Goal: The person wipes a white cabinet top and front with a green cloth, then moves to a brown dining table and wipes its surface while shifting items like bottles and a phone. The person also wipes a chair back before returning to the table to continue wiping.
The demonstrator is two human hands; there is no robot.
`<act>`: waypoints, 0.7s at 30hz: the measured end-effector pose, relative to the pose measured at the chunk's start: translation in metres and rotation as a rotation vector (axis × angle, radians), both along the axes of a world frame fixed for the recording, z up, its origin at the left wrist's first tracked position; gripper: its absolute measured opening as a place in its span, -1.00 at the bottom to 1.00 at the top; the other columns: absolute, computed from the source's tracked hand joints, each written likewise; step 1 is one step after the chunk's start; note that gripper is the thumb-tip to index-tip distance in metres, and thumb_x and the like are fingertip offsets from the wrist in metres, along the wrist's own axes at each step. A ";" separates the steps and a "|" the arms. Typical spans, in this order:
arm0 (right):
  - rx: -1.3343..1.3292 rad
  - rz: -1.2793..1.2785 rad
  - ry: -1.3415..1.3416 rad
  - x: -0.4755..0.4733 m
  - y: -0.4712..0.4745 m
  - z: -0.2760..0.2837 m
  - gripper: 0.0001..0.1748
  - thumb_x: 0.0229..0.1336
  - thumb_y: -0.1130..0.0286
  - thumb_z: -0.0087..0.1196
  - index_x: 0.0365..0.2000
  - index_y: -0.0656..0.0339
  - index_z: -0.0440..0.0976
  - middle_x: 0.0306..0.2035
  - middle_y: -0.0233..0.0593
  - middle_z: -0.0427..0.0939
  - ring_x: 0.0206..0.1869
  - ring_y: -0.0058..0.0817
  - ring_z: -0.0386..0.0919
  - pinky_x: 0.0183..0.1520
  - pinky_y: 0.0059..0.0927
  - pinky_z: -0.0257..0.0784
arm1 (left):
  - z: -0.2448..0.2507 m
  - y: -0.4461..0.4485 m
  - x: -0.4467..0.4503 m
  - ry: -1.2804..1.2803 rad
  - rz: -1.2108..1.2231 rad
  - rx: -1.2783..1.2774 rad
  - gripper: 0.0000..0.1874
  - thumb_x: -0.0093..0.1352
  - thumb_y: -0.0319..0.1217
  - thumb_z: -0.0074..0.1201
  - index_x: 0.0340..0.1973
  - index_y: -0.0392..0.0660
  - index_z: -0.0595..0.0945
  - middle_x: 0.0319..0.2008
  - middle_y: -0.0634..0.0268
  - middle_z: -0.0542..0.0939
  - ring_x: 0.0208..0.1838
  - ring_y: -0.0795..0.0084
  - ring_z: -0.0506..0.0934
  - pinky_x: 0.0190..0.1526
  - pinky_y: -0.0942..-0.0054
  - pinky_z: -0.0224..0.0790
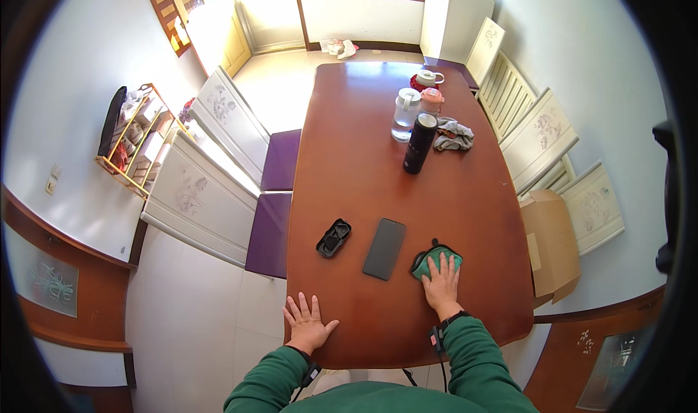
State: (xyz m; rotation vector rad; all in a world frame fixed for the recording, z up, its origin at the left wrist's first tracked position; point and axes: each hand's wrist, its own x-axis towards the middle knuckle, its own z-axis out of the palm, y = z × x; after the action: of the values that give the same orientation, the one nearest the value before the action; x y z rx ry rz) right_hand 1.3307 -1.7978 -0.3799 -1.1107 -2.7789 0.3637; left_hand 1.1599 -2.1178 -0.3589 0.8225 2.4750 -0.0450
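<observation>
My left hand lies flat near the front left corner of the reddish-brown wooden table, fingers spread and nothing in it. Palm down, my right hand rests on a green cloth item with black edging, possibly a pouch. Its fingers are extended over the top and hide part of it; a small black tab sticks out at the far side. Left of that hand a dark smartphone lies on the table. Further left is a small black open case or tray with molded hollows.
Further back stand a black flask, a clear water bottle, a pink-lidded cup and a white-lidded red container. A crumpled grey cloth lies beside them. Chairs with purple seats flank the left; a cardboard box sits at right.
</observation>
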 end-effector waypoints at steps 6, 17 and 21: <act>-0.142 -0.150 -0.180 -0.063 0.090 0.013 -0.31 0.30 0.04 0.01 0.39 -0.13 0.16 0.51 -0.10 -0.06 0.54 0.05 -0.21 0.51 0.20 -0.27 | -0.001 -0.001 0.001 0.007 0.000 0.003 0.09 0.34 0.33 -0.11 0.51 -0.15 -0.07 0.52 -0.22 -0.39 0.51 -0.42 -0.53 0.39 -0.36 -0.78; -0.166 -0.146 -0.238 -0.103 0.156 0.014 -0.30 0.27 0.05 0.06 0.39 -0.27 0.17 0.51 -0.14 -0.07 0.54 0.05 -0.21 0.50 0.20 -0.20 | 0.004 0.001 0.002 0.040 -0.019 -0.066 0.09 0.33 0.32 -0.09 0.51 -0.14 -0.07 0.52 -0.21 -0.38 0.52 -0.39 -0.51 0.41 -0.33 -0.76; -0.033 -0.029 -0.138 -0.076 0.127 0.002 -0.40 0.26 0.16 0.09 0.31 -0.22 0.29 0.46 -0.15 0.05 0.50 0.04 -0.10 0.50 0.17 -0.16 | 0.004 0.002 0.002 0.025 0.002 -0.066 0.08 0.34 0.33 -0.12 0.51 -0.11 -0.07 0.53 -0.18 -0.40 0.52 -0.38 -0.53 0.41 -0.32 -0.78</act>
State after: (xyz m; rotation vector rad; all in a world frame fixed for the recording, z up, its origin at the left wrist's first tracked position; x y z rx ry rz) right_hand 1.2550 -1.6704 -0.3777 -1.2272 -2.8817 0.3430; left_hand 1.1619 -2.1156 -0.3545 0.7965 2.4836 -0.1362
